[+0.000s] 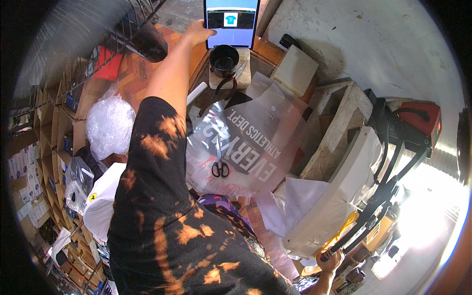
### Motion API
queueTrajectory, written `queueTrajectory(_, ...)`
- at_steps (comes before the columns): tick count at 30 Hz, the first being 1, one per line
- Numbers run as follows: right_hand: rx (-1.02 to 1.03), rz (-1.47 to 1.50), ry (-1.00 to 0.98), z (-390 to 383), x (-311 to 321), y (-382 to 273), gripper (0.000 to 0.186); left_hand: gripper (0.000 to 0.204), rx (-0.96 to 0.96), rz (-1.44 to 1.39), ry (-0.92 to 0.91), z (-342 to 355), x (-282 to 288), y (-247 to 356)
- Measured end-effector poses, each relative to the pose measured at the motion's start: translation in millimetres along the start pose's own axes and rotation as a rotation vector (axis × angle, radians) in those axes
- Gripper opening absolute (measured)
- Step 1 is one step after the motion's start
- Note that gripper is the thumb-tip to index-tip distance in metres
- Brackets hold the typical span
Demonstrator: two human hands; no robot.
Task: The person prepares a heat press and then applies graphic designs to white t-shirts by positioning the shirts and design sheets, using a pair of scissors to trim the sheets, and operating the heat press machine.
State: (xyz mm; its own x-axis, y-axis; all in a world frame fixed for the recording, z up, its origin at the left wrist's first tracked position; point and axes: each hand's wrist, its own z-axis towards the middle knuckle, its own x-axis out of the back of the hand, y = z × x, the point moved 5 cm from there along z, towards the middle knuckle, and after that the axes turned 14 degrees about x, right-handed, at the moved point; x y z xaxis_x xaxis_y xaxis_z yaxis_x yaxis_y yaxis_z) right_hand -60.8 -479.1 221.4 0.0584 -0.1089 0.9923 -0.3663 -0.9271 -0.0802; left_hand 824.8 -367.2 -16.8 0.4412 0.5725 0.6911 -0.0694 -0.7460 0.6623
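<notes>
Presumably for leverage, the right hand (331, 262) wraps the black lever (372, 209) — the left hand (198, 33) touches the far tablet (233, 38), its grip unclear.

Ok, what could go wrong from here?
The left hand at the edge of the screen might nudge it into the nearby black pot. The scissors overlap the clear plastic bag and could snag it. With the right hand on the black bar, attention may be split.
</notes>
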Motion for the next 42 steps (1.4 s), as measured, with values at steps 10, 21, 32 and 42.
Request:
queueTrajectory(10,0.052,0.052,0.013,15,10,-7,0.028,0.041,-0.013,-0.074,0.317,-20,33,-10)
queueTrajectory(21,-0.05,0.106,0.0,7,19,5,0.034,0.013,-1.286,-0.03,-0.058,-402,-95,187)
queueTrajectory(32,0.001,0.364,-0.236,2,37,4,0.041,0.048,-1.227,0.622,-0.454,-640,-295,69)
queueTrajectory(42,0.0,0.375,-0.582,2,25,12,0.039,0.047,-1.166,0.655,-0.392,-649,-319,100)
